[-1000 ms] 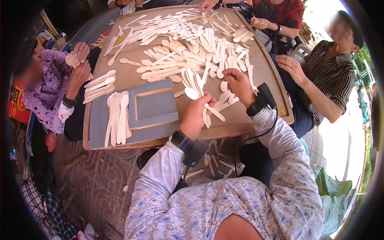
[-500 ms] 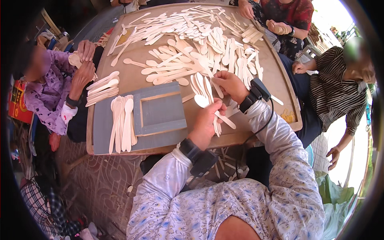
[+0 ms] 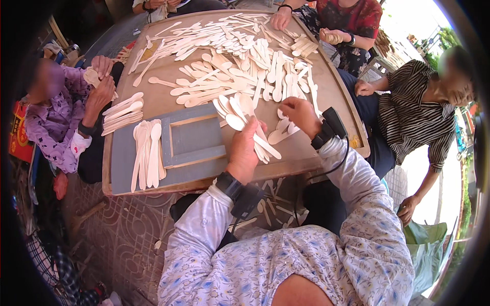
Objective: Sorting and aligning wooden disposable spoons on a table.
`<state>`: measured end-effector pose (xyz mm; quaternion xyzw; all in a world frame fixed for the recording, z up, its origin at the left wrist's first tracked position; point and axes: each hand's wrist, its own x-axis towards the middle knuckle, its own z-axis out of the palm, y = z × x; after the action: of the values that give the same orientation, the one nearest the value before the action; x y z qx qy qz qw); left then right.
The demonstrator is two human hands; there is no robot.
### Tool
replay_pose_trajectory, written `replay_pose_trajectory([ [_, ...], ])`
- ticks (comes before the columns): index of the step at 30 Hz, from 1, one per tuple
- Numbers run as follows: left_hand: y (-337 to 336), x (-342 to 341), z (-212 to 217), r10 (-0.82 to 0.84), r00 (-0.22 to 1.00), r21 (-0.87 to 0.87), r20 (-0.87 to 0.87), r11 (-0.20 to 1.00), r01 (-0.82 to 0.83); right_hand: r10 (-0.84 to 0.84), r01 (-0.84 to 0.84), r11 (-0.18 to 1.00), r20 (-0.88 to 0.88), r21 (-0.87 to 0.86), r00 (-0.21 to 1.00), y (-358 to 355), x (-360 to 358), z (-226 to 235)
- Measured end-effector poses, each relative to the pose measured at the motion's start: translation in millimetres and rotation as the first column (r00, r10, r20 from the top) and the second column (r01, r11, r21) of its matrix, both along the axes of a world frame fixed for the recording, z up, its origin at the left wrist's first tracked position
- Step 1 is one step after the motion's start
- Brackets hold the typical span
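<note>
My left hand [image 3: 244,151] is shut on a fanned bunch of pale wooden spoons [image 3: 240,113] held over the table's near edge. My right hand [image 3: 300,115] reaches down onto loose wooden spoons [image 3: 279,133] just to the right of the bunch, its fingers curled on them. A large scattered heap of the same spoons [image 3: 229,66] covers the middle and far side of the brown table [image 3: 332,92]. Both my wrists carry black bands.
A grey-blue board with a wooden frame [image 3: 194,140] lies at the near left, with a neat row of spoons [image 3: 145,153] on it and another stack [image 3: 122,113] behind. Other people sit around the table: left [image 3: 56,117], far [image 3: 347,20], right [image 3: 418,112]. Spoons litter the patterned floor [image 3: 270,204].
The view has shifted slightly. My left hand keeps hold of the spoon bunch, and my right hand has stayed at the loose spoons beside it. The person at right has leaned back.
</note>
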<state>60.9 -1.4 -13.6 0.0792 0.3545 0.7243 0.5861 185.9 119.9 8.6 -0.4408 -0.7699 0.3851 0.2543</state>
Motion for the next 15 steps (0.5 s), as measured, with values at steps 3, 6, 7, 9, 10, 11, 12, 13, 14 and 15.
replay_pose_trajectory([
  [3, 8, 2, -2, -0.059, 0.998, -0.018, 0.027, 0.998, 0.059, -0.147, 0.11, 0.975, 0.193, 0.192, 0.97, 50, 16, -15],
  [6, 8, -1, -11, -0.142, 0.988, 0.067, 0.063, 0.988, 0.137, -0.124, 0.087, 0.991, 0.428, 0.106, 0.895, 56, 4, -12],
  [7, 10, 0, -12, -0.159, 0.987, 0.081, 0.038, 0.985, 0.155, -0.147, 0.098, 0.987, 0.477, 0.126, 0.867, 60, 2, -12],
  [9, 14, 2, -13, -0.178, 0.984, 0.092, 0.014, 0.98, 0.176, -0.136, 0.093, 0.99, 0.501, 0.109, 0.855, 75, 5, -14],
  [10, 14, 3, -10, -0.181, 0.983, 0.077, 0.017, 0.981, 0.179, -0.136, 0.094, 0.99, 0.498, 0.108, 0.856, 80, 8, -14],
  [11, 14, 4, -8, -0.185, 0.982, 0.063, 0.02, 0.981, 0.184, -0.099, 0.089, 0.995, 0.445, 0.042, 0.89, 85, 11, -15],
  [12, 15, 4, -10, -0.188, 0.982, 0.065, 0.017, 0.98, 0.187, -0.066, 0.081, 0.996, 0.387, -0.023, 0.92, 87, 14, -16],
  [13, 17, 4, -13, -0.187, 0.982, 0.045, 0.011, 0.982, 0.186, -0.069, 0.083, 0.996, 0.384, -0.022, 0.921, 87, 14, -19],
  [14, 19, 4, -15, -0.186, 0.983, 0.028, 0.004, 0.982, 0.186, -0.12, 0.119, 0.993, 0.311, 0.023, 0.943, 85, 15, -23],
  [15, 20, 4, -17, -0.19, 0.982, 0.032, 0.001, 0.981, 0.189, -0.17, 0.158, 0.985, 0.233, 0.067, 0.958, 82, 17, -25],
])
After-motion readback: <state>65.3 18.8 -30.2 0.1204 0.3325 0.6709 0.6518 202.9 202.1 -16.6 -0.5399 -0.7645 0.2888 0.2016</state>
